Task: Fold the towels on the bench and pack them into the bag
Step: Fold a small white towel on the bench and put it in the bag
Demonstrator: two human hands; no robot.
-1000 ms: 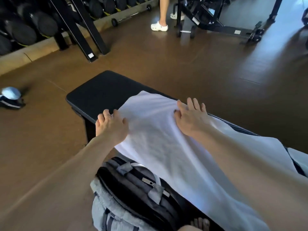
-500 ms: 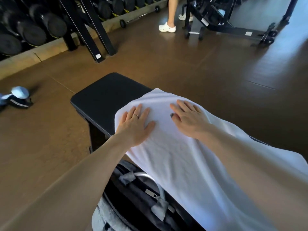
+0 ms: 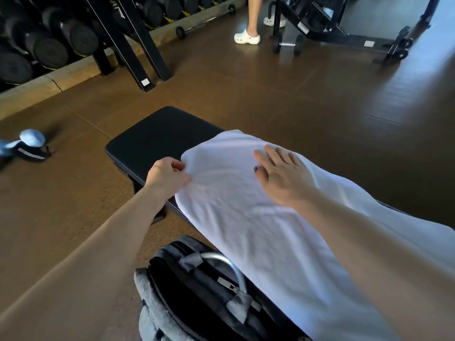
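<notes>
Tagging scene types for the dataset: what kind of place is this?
Almost certainly a gym: a rack of dumbbells along the wall, a padded black bench under the white towel, and an adjustable weight bench on the far floor.

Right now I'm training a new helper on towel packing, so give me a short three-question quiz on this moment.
1. True or false: the right hand lies flat on the towel.
2. What is the left hand doing? A) pinching the towel's edge B) zipping the bag C) resting on the floor
3. Where is the bag? Fill in: on the floor beside the ____.

Key: 1 true; 2 A; 3 bench.
</notes>
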